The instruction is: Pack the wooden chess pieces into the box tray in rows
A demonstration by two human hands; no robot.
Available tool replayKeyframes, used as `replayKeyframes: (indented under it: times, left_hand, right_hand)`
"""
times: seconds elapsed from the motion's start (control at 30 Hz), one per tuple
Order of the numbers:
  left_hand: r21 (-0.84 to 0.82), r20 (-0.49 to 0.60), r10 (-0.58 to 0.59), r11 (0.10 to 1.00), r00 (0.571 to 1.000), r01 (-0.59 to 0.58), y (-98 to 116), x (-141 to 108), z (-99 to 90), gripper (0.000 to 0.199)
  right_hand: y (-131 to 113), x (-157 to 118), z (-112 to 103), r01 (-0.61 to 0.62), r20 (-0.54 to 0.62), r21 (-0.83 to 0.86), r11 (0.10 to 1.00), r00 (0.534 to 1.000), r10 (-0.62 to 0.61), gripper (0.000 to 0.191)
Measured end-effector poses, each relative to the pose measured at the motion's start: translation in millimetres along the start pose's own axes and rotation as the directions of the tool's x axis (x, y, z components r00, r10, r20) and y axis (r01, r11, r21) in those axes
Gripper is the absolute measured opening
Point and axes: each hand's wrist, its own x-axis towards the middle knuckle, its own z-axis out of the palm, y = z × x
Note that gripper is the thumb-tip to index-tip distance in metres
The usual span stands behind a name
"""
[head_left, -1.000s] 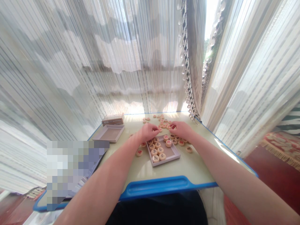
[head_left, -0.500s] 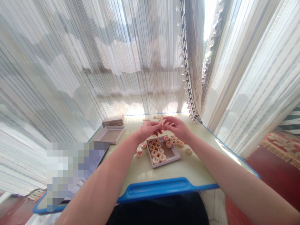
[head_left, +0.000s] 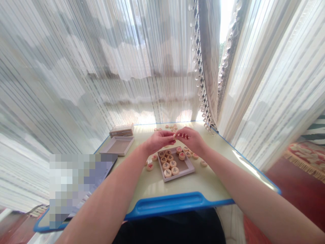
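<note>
Above the far side of a shallow box (head_left: 187, 168), my left hand (head_left: 157, 140) and my right hand (head_left: 191, 138) meet fingertip to fingertip. Between them they pinch one pale round Chinese chess piece (head_left: 174, 136), seen nearly edge-on, so its marking is hidden. Inside the box, several black-marked pieces (head_left: 166, 165) lie in two columns on the left. Red-marked pieces (head_left: 181, 155) sit at its far right corner, and the right part of the box floor shows bare. Loose pieces (head_left: 150, 166) lie left of the box, and others (head_left: 195, 156) lie by my right wrist.
More chess pieces (head_left: 171, 127) are scattered toward the table's back edge. An open tray-like lid (head_left: 119, 146) and stacked flat boxes (head_left: 122, 129) stand at the back left. A blurred-out dark-edged object (head_left: 93, 183) lies at left. The table has a blue rim (head_left: 172, 203).
The fingers of my right hand have shifted around the piece, which now shows more clearly between both hands. The pieces in the box look the same.
</note>
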Motion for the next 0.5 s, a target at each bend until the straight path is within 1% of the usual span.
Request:
replayKeyframes:
  times: [0.07,0.17,0.27,0.37,0.5]
  left_hand:
    - [0.001,-0.027,0.015,1.000,1.000,-0.015,-0.1,0.1,0.5,0.034]
    - [0.036,-0.052,0.046,0.998,0.998,-0.044,-0.4,1.2,1.5,0.033]
    - [0.079,-0.098,0.030,0.997,0.995,-0.022,-1.2,2.5,1.6,0.031]
    - [0.091,-0.126,0.011,0.996,0.992,0.000,-1.2,2.5,1.1,0.031]
    - [0.072,-0.100,0.005,0.997,0.995,0.003,0.5,0.7,1.4,0.036]
  right_hand:
    - [0.4,-0.2,0.8,-0.008,-0.016,0.011,1.000,1.000,0.008,0.012]
    - [0.3,-1.4,3.1,-0.027,-0.008,0.039,0.999,1.000,0.027,0.013]
    - [-0.3,-2.8,4.5,-0.023,0.025,0.046,0.999,0.999,0.022,0.015]
    - [-0.3,-3.4,4.2,0.018,0.035,-0.004,1.000,0.999,-0.018,0.016]
    - [-0.3,-3.2,1.8,0.051,0.042,-0.093,0.994,0.998,-0.047,0.021]
